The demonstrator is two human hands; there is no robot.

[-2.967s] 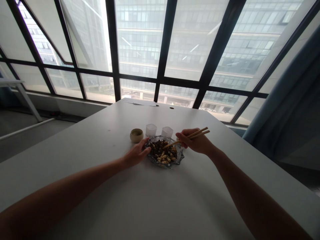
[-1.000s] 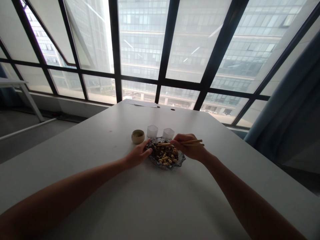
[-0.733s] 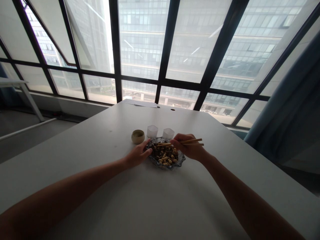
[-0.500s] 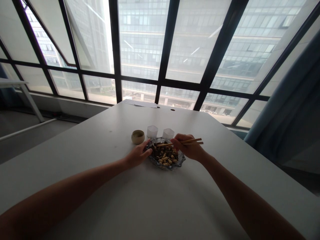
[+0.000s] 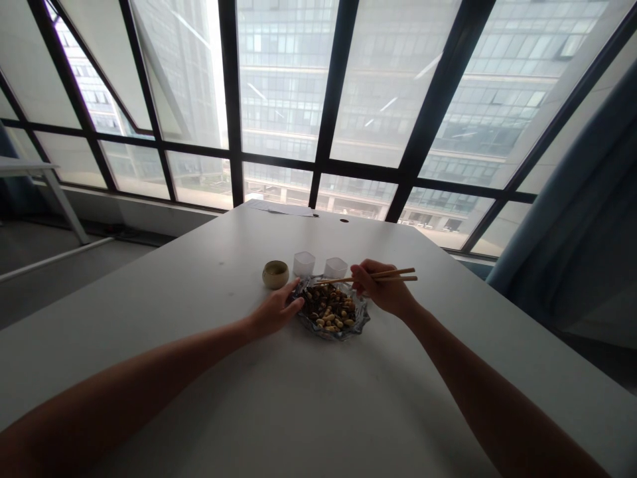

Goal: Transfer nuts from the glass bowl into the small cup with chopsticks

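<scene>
A clear glass bowl with a wavy rim [image 5: 362,324] sits on the white table, filled with peanuts [image 5: 331,321] and small dark pieces. My left hand [image 5: 273,310] holds the bowl's left side, thumb and fingers apart against the rim. In my right hand [image 5: 382,290] is a pair of wooden chopsticks [image 5: 404,271], gripped from the bowl's right. Their tips point left over the far part of the bowl; whether anything is pinched between them is too small to tell. Behind the bowl stand a small round olive-coloured cup [image 5: 275,274] and two translucent plastic cups, the left one [image 5: 303,263] and the right one [image 5: 336,267].
The white table [image 5: 199,398] stretches forward to a wall of dark-framed windows. Some paper [image 5: 283,209] lies at its far edge. A blue curtain [image 5: 572,206] hangs at the right, and another white table [image 5: 50,174] stands at the left.
My right hand has moved slightly up and to the right with the chopsticks, whose tips have lifted from the dark pieces. My left hand has stayed at the bowl.
</scene>
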